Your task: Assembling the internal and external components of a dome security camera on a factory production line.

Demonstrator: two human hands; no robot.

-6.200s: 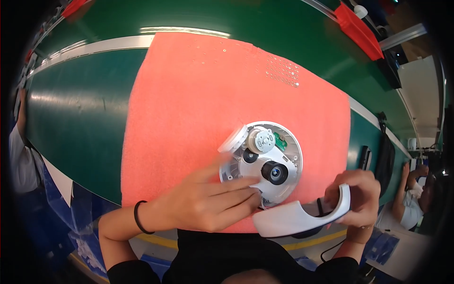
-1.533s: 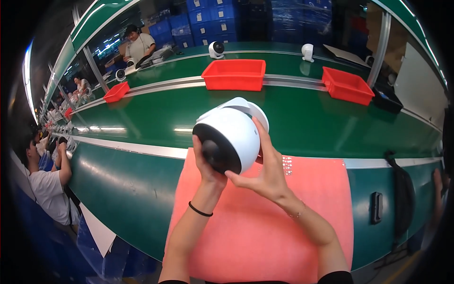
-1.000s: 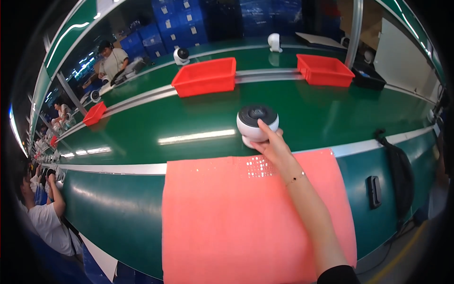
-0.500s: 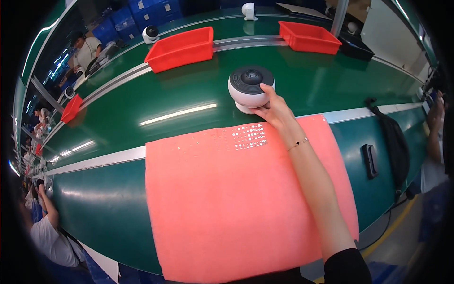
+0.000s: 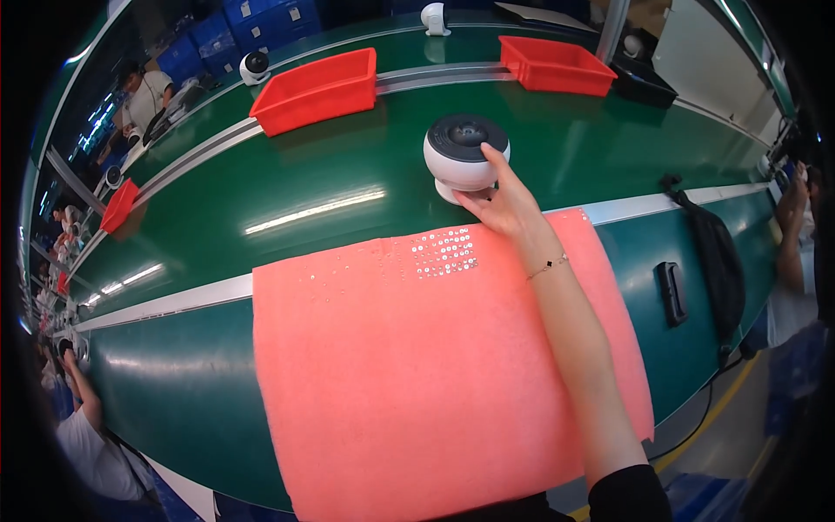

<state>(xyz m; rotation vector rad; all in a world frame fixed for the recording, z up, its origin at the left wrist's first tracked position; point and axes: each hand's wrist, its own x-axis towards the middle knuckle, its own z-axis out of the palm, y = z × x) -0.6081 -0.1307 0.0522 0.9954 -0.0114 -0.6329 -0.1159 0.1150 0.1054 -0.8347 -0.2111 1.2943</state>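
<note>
A round white security camera [image 5: 459,166] with a black front and a lens on top is in my right hand [image 5: 509,196]. One finger lies over its dark rim and the other digits grip low beside its white base. It is over the green belt, just past the far edge of a pink foam mat [image 5: 417,374]; whether its base touches the belt, I cannot tell. Small shiny round studs [image 5: 445,252] lie in rows near the mat's far edge. My left hand is out of view.
Two red bins [image 5: 317,91] [image 5: 557,68] stand along the belt's far rail. Similar white cameras [image 5: 255,68] [image 5: 436,19] sit beyond. A black clip-like object [image 5: 671,294] and a black pouch [image 5: 718,252] lie at right. Other people work on both sides.
The whole view has shifted a little left. Against the belt, the security camera has moved slightly right in my right hand, and its black front is tipped a bit farther away.
</note>
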